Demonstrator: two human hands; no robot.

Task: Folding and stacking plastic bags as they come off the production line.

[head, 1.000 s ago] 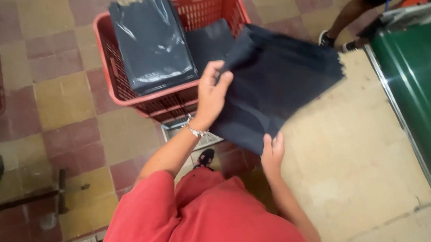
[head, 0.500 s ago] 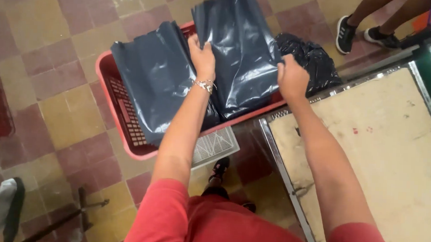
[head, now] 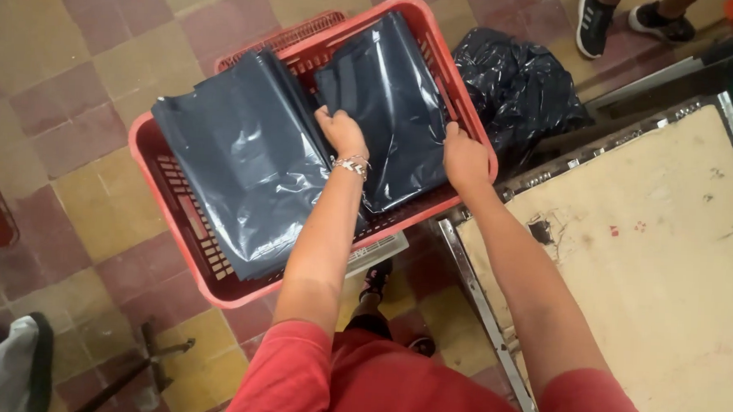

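We see the left hand point(head: 342, 132) curled, fingers pressing the near edge of the right bag stack point(head: 392, 100); right hand point(head: 465, 159) grips that stack's corner at the crate point(head: 176, 222) rim. Crate holds two dark bag stacks, the left stack point(head: 240, 167) draped over the wall. Fingertips hidden. Crumpled black bag point(head: 516, 85) beside the bench point(head: 652, 268).

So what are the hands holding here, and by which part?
Both hands are on the right stack of dark plastic bags in the red crate: left hand at its left edge, right hand at its lower right corner.
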